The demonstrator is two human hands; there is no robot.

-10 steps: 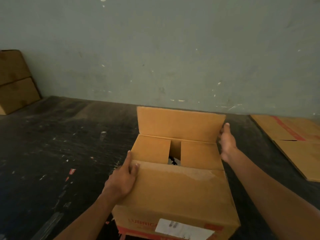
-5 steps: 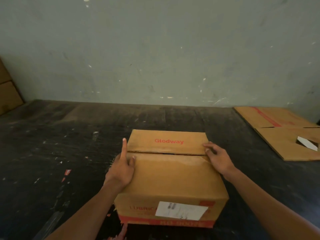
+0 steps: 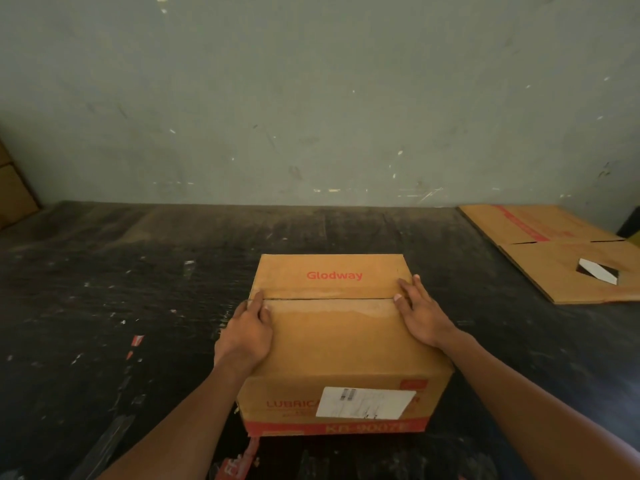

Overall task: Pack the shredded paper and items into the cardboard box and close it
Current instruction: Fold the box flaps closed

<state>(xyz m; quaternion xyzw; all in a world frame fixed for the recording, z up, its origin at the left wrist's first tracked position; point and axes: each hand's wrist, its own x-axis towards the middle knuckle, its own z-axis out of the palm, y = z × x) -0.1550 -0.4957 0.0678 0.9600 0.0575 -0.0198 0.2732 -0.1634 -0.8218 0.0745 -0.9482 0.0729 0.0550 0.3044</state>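
Note:
The brown cardboard box [image 3: 339, 341] stands on the dark floor in front of me with both top flaps folded flat, meeting at a thin seam. The far flap reads "Glodway" in red; a white label is stuck on the near side. My left hand [image 3: 247, 332] lies flat on the box's left top edge, fingers reaching the seam. My right hand [image 3: 420, 313] presses flat on the right top edge across the seam. Neither hand grips anything. The shredded paper and items are hidden inside the box.
A flattened cardboard sheet [image 3: 568, 258] with a cut-out hole lies on the floor at the right. Stacked brown boxes [image 3: 14, 192] sit at the far left by the grey wall [image 3: 311, 98]. Scraps of paper and tape litter the dark floor [image 3: 138, 306].
The far flap, upright a second ago, has been folded down onto the box. Both hands have slid onto the top and now lie flat by the seam.

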